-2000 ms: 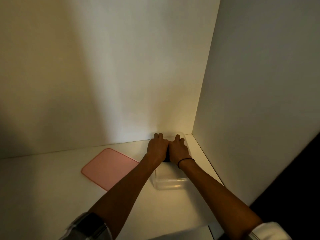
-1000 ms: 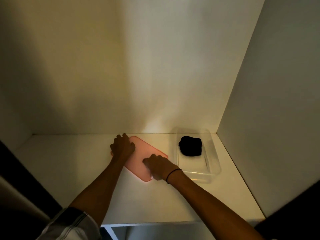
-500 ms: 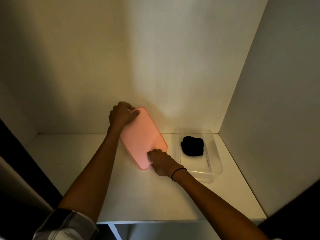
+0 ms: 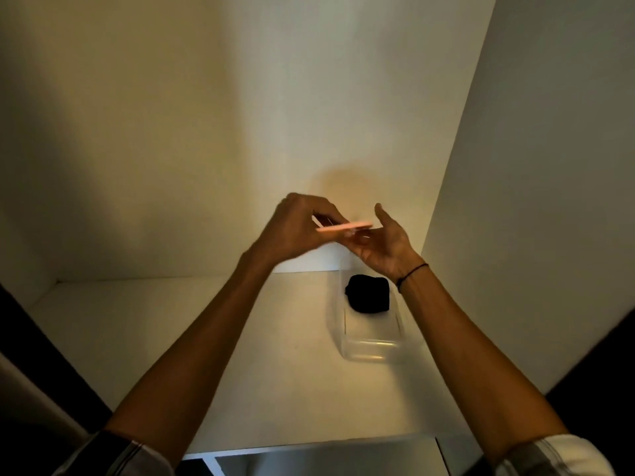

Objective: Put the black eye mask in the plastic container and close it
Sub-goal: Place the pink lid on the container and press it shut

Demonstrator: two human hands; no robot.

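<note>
White shelf (image 4: 261, 372) in a white alcove, dim warm light pooling at the back right corner. Plastic container (image 4: 372, 350) sits open on the shelf close to the right wall, long axis running front to back. Black eye mask (image 4: 368, 293) lies bunched in its far half; near half bare.

Pink lid (image 4: 344, 227) is held up in the air, seen almost edge-on, roughly level, well above the shelf. Left hand (image 4: 297, 231) grips its left end, fingers curled over the top — thumb side underneath, as far as can be told. Right hand (image 4: 386, 240) is palm-up and loosely spread under the right end, thumb raised; it supports more than pinches.

Key relation: the container lies below the hands and toward the person, slightly right of the lid's middle. Right hand is the nearer one — its wrist hangs almost over the mask. How the lid's long side runs against the container's cannot be read from this edge-on angle; it may need a turn to match.

Judgement: mask step done, closing step in hand. Next calls for lowering the lid toward the body, squaring corners to the rim, then pressing down.
</note>
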